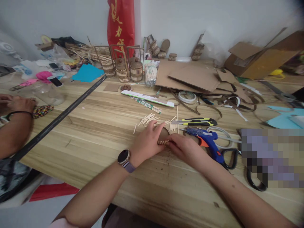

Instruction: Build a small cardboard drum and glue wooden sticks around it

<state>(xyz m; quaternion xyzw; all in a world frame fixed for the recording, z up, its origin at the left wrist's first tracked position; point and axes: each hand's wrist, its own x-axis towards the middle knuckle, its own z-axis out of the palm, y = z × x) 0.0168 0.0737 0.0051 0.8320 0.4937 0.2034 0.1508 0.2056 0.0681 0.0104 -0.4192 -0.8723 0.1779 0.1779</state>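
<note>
My left hand, with a watch on the wrist, curls around a small round cardboard piece edged with short wooden sticks. My right hand pinches the same piece from the right, fingers pressed to its rim. Both hands rest on the wooden table. Loose cut sticks lie scattered just beyond the hands. A blue glue gun lies right beside my right hand.
A yellow-black utility knife, scissors, tape rolls, cardboard sheets and finished small baskets crowd the far side. A long black ruler runs diagonally at left. Another person's arm rests at the left edge.
</note>
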